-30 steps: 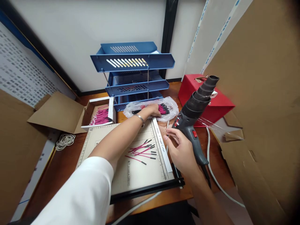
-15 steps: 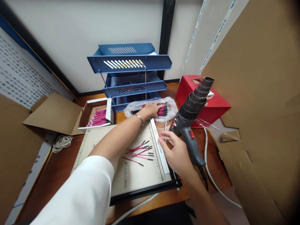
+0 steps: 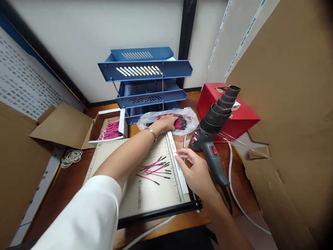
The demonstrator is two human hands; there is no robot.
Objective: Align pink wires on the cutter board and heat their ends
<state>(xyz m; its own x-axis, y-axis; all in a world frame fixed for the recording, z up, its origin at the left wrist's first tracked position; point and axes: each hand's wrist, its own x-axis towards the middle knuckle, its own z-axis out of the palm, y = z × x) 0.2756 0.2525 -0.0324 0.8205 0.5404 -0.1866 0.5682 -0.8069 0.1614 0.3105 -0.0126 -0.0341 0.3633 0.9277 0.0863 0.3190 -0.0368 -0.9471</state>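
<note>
My left hand (image 3: pixel 168 121) reaches across the board into a clear plastic bag (image 3: pixel 192 116). Its fingers curl over a bundle of pink wires with black ends (image 3: pixel 180 122), and the fingertips are partly hidden. My right hand (image 3: pixel 195 170) hovers by the right edge of a paper cutter (image 3: pixel 145 205), its thumb and fingers slightly apart and nothing visible between them. Several loose pink wires with black ends (image 3: pixel 156 168) lie scattered on the cutter's board, between my two arms.
A heat gun (image 3: pixel 214 118) stands nozzle up to the right, before a red box (image 3: pixel 229 121). Blue stacked trays (image 3: pixel 145 73) rise behind the bag. At left are an open box (image 3: pixel 108 128) of pink wires and a coiled white cord (image 3: pixel 71 158). Cardboard (image 3: pixel 281 121) walls the right side.
A black-tipped wire that stuck up beside my left hand now lies lower among the bundle. My right hand has barely shifted, and the view has moved slightly.
</note>
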